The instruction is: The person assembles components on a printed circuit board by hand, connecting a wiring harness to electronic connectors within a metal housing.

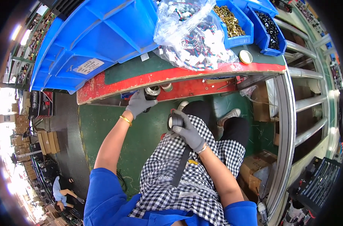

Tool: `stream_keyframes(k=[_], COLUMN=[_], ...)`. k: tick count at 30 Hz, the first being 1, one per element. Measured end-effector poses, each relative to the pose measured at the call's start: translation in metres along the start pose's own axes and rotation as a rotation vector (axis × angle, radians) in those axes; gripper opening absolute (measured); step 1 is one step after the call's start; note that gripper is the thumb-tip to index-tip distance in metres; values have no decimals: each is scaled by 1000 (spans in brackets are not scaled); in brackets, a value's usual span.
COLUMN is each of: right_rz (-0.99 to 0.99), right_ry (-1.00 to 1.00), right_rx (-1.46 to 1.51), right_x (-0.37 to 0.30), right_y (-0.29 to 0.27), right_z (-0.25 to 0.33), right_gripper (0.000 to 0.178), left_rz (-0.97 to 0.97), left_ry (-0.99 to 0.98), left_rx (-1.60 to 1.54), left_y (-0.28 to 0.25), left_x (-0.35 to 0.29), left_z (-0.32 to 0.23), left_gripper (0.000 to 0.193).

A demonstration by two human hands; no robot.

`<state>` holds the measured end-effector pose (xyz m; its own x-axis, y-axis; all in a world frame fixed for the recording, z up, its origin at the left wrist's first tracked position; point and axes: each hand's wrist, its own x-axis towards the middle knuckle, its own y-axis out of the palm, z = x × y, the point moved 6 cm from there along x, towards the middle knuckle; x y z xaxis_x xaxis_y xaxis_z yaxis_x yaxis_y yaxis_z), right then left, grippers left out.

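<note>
My left hand (140,103), in a grey glove, is closed round a dark cylindrical thing with a silvery round top (153,90), just under the bench's front edge. Its kind does not show. Over my lap, my right hand (189,132), gloved alike, grips what looks like a roll of black tape (175,121) with a pale core. The fingers wrap its outer side. A flat black strip (181,167) runs down the checked apron (156,165) below that hand; I cannot tell whether it joins the roll. Another small round-topped container (167,87) stands beside the dark cylinder.
The red-edged bench (137,84) carries a large blue bin (92,37), a clear bag of wired white connectors (196,43), a blue bin of brass fittings (248,39), another of black parts (271,51) and a round lid (245,57). Metal rollers (307,71) lie right.
</note>
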<state>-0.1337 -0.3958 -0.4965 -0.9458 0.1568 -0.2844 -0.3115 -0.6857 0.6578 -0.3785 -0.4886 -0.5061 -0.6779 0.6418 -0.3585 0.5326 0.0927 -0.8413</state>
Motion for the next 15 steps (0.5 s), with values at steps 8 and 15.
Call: stream_keyframes(k=[8, 15], right_rz=[15, 23], right_ry=[-2, -28], right_rx=[94, 118], right_x=[0, 2], right_y=[-9, -11], right_z=[-5, -8], right_gripper=[66, 65], left_rz=[126, 167], left_ry=[-18, 11], left_rx=[224, 328], left_y=[-11, -16], left_x=[20, 20], left_z=[0, -7], left_gripper=[99, 86])
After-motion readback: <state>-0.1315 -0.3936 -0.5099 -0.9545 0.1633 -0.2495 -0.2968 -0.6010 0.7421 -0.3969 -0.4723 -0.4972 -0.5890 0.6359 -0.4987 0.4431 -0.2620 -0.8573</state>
